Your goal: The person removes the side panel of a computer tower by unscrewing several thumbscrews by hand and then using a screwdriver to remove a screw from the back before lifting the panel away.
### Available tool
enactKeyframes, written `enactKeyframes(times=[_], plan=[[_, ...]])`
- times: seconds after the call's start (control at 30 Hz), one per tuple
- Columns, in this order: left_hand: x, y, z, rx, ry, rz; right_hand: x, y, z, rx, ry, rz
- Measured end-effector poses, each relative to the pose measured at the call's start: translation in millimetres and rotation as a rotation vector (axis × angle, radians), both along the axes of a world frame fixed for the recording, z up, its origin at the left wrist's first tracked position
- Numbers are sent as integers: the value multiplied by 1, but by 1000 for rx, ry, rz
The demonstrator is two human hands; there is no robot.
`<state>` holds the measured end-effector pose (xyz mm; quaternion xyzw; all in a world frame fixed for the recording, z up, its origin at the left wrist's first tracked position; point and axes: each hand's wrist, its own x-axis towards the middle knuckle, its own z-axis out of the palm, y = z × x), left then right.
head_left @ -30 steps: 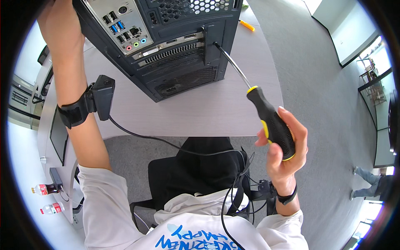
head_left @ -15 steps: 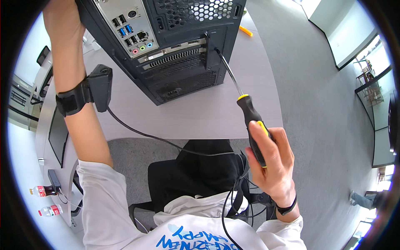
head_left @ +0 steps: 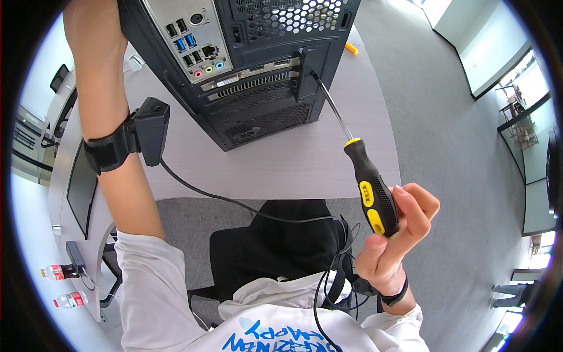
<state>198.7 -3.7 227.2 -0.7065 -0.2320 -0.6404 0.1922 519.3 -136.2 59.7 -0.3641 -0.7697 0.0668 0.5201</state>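
Observation:
A black computer case (head_left: 176, 94) stands tilted on the table, its back panel of ports turned toward me. My left hand (head_left: 97, 26) reaches along its left side at the top of the view; the fingers are hidden behind the case. A black-and-yellow screwdriver (head_left: 366, 176) slants up to the case, its tip at a screw spot beside the expansion slots. My right hand (head_left: 404, 229) supports the handle's lower end with curled fingers against its right side. The thumb stands apart, below the handle.
A grey-topped table (head_left: 281, 164) curves around on the left. A cable (head_left: 205, 193) runs from the black device (head_left: 153, 132) strapped to my left forearm. Two bottles (head_left: 70, 299), a dark flat screen (head_left: 82, 188) and an orange object (head_left: 351, 48) lie farther out. A person's legs (head_left: 510, 295) show far right.
My right thumb and fingers have loosened from their wrap around the handle, and the handle has turned to show its yellow patches. The case and screwdriver appear shifted slightly right in the view.

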Motion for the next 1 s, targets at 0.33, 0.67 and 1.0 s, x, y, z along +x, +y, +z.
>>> enactKeyframes(times=[0.33,0.67,1.0], plan=[[14,-4,-2,-31,-64,8,-2,4,-3,-4,224,8],[24,-14,5,-49,-46,-58,6,-1,0,-100,1,44],[27,-11,0,-81,-127,3,-5,1,10,-39,123,23]])
